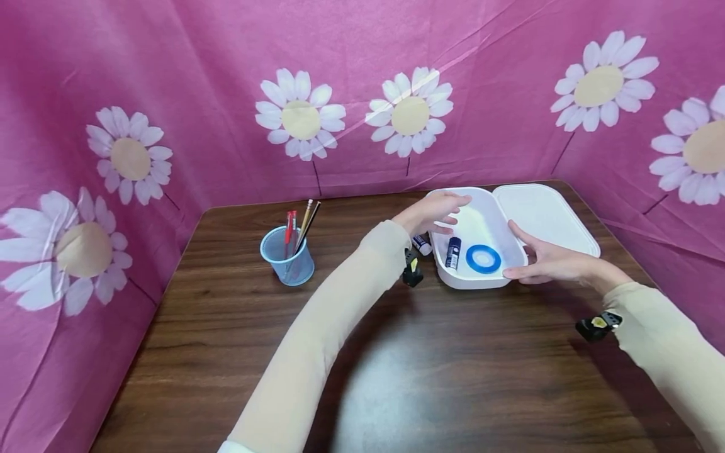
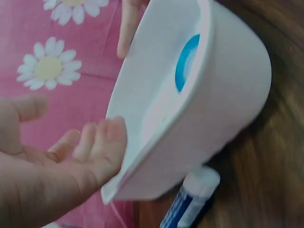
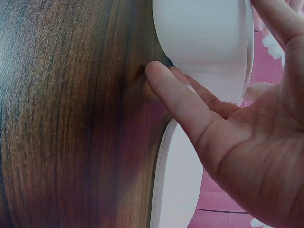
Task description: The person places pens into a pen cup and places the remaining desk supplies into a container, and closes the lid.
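A white box (image 1: 480,283), lidless and holding a dark blue glue stick (image 1: 453,253) and a blue tape roll (image 1: 483,258), stands toward the back right. My left hand (image 1: 433,214) hovers at its far left rim, fingers extended and holding nothing; they overlap the rim in the left wrist view. At the box's right side, my right hand (image 1: 546,259) spreads its thumb and fingers, fingertips right by the wall and the front corner. A second glue stick (image 2: 192,199) with a white cap lies outside the box, under my left wrist.
Right behind the box lies its white lid (image 1: 546,217), flat on the wooden table (image 1: 226,352). A light blue mesh cup (image 1: 291,267) with red pens and pencils stands to the left. A pink flowered curtain (image 1: 351,38) surrounds the table.
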### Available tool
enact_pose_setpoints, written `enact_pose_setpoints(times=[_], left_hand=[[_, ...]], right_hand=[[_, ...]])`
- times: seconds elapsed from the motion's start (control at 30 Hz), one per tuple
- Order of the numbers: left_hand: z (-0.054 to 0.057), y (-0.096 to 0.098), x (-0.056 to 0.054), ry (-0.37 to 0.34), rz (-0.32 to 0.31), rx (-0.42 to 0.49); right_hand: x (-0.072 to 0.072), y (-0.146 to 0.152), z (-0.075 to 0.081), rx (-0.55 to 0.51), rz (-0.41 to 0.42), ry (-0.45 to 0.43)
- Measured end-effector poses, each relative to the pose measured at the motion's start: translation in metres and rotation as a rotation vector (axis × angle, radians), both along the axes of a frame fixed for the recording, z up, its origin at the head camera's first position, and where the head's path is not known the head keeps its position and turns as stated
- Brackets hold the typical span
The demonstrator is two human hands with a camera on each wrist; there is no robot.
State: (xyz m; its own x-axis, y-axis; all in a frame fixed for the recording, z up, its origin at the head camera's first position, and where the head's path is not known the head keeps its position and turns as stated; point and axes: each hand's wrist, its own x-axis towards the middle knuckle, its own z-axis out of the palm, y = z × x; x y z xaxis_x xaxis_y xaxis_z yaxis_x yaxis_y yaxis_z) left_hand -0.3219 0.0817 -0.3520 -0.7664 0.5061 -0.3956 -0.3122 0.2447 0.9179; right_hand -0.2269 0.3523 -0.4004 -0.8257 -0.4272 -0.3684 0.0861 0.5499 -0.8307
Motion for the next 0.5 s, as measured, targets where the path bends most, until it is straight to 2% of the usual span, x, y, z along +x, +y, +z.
enact_pose_setpoints(times=[0.2, 0.37, 0.5], left_hand=[[0.002, -0.030, -0.006, 0.026, 0.037, 0.078], [-0.005, -0.047, -0.011, 0.041, 0.142, 0.138], [-0.014, -0.058, -0.014, 0.035, 0.211, 0.132]], right_hand=[[-0.001, 0.002, -0.002, 0.021, -0.001, 0.016], [-0.002, 0.002, -0.003, -0.005, 0.002, 0.019], [-0.001, 0.002, -0.004, -0.003, 0.001, 0.022]])
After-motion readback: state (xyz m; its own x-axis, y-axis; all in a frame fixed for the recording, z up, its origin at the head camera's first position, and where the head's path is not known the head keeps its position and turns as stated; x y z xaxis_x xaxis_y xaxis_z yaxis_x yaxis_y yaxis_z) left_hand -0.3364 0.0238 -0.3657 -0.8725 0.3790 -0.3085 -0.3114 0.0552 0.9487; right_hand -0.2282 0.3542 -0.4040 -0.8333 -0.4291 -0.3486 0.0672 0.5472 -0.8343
